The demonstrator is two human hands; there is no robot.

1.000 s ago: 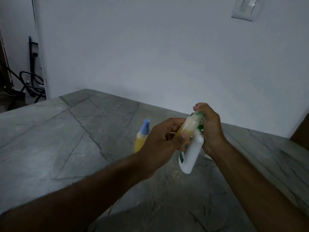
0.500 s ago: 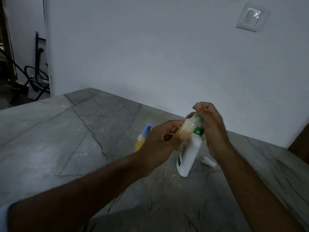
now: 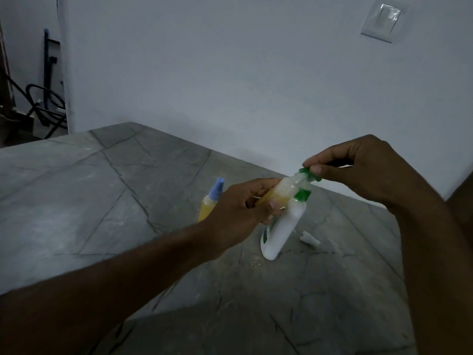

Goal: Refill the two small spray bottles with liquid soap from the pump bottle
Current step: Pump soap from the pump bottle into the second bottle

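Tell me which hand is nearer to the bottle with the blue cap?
Left. The left hand is just right of the blue-capped bottle, partly covering it; the right hand is farther right.

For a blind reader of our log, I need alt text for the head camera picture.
A left hand holds a small spray bottle of yellow liquid while the right hand pinches its green cap. Behind stand a white pump bottle and a blue-capped bottle on a grey stone table.
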